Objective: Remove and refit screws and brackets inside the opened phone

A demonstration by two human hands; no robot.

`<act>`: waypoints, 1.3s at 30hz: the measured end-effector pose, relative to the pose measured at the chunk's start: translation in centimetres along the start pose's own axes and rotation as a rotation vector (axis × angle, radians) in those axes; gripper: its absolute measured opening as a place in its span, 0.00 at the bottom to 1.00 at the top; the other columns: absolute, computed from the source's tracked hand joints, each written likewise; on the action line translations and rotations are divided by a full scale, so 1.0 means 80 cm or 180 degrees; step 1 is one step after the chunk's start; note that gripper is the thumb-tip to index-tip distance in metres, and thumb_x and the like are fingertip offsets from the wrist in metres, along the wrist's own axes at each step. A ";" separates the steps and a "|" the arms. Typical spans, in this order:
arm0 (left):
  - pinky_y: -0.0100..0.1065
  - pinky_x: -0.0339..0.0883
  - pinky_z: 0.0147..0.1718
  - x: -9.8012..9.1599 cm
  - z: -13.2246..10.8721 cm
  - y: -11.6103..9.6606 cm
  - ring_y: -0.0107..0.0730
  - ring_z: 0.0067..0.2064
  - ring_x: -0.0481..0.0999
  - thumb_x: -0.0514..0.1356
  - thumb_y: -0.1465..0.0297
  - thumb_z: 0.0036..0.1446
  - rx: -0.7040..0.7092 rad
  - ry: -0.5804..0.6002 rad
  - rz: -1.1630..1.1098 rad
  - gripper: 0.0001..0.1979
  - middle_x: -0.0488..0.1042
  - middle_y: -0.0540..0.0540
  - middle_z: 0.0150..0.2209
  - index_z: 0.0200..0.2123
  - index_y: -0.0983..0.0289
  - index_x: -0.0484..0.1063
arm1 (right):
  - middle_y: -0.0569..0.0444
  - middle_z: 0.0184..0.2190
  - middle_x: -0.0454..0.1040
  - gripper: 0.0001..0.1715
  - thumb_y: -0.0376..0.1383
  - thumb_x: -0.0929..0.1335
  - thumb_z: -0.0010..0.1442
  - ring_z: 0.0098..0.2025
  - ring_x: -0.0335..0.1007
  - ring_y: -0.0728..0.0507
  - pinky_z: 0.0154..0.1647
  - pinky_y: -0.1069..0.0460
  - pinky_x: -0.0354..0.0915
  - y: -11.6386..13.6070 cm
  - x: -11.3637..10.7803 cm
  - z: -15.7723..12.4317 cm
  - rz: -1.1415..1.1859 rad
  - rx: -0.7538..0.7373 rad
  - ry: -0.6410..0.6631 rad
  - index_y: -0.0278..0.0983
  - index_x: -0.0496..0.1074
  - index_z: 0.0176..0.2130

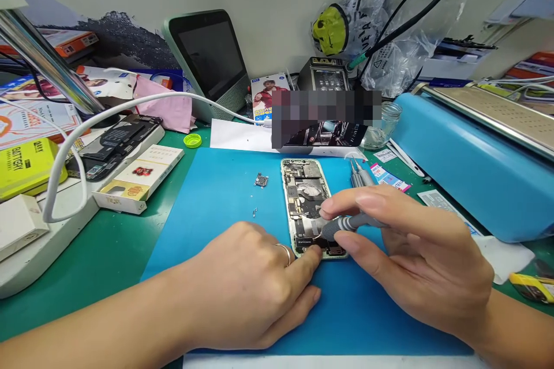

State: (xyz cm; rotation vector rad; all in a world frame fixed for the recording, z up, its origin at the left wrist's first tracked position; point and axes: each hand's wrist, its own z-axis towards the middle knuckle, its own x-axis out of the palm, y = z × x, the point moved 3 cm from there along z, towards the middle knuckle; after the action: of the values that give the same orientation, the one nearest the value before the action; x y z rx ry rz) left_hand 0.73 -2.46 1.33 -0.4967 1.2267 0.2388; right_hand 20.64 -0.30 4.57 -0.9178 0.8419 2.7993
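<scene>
An opened smartphone point(308, 190) with its inner parts exposed lies on a blue mat point(208, 196). My left hand point(255, 282) steadies its lower end, the index fingertip pressing at the bottom edge and the other fingers curled. Between the thumb and fingers of my right hand point(415, 253) is a grey screwdriver point(340, 226), tilted, its tip down at the lower part of the phone near a black strip. Left of the phone lie a small camera-like module point(261, 180) and some tiny metal pieces point(255, 213).
Behind my right hand stand tweezers or similar slim metal tools point(360, 173). A blue machine point(467, 167) borders the right side. At left, a white cable point(130, 102) arches over a cigarette box point(142, 176) and another phone part point(116, 144). A tablet-like display point(212, 52) and glass jar point(385, 121) stand behind.
</scene>
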 end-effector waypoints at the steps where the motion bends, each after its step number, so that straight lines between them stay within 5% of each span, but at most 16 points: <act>1: 0.44 0.55 0.20 0.000 0.000 0.000 0.36 0.23 0.73 0.46 0.64 0.77 0.0003 0.0007 0.0008 0.16 0.74 0.47 0.26 0.47 0.63 0.72 | 0.52 0.52 0.82 0.44 0.18 0.71 0.62 0.55 0.81 0.43 0.55 0.47 0.80 0.001 0.001 0.000 -0.0019 0.0022 0.0036 0.48 0.65 0.69; 19: 0.42 0.61 0.22 0.001 -0.001 -0.002 0.37 0.24 0.75 0.46 0.65 0.76 0.0012 0.0127 -0.0006 0.14 0.76 0.48 0.28 0.50 0.63 0.68 | 0.51 0.50 0.81 0.42 0.19 0.69 0.62 0.50 0.80 0.43 0.51 0.45 0.81 0.002 0.004 0.000 -0.0077 0.0211 -0.0196 0.48 0.65 0.68; 27: 0.42 0.59 0.22 0.002 0.001 0.000 0.37 0.23 0.73 0.46 0.65 0.76 0.0021 0.0163 0.0000 0.15 0.75 0.48 0.27 0.51 0.64 0.70 | 0.47 0.56 0.78 0.46 0.20 0.71 0.62 0.54 0.79 0.40 0.48 0.43 0.83 -0.001 0.007 0.002 -0.0103 -0.0022 0.0118 0.49 0.59 0.71; 39: 0.42 0.61 0.23 0.001 0.003 -0.001 0.38 0.24 0.75 0.46 0.64 0.76 -0.0016 0.0217 0.0023 0.16 0.76 0.49 0.28 0.55 0.65 0.68 | 0.45 0.56 0.78 0.43 0.21 0.71 0.62 0.56 0.79 0.38 0.47 0.42 0.83 -0.001 0.007 0.005 -0.0196 -0.0033 0.0065 0.46 0.61 0.68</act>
State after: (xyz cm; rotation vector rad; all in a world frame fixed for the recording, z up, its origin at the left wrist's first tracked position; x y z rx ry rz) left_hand 0.98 -2.40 1.30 -0.5083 1.2946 0.2326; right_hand 20.02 -0.09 4.48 -0.9584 0.7885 2.7492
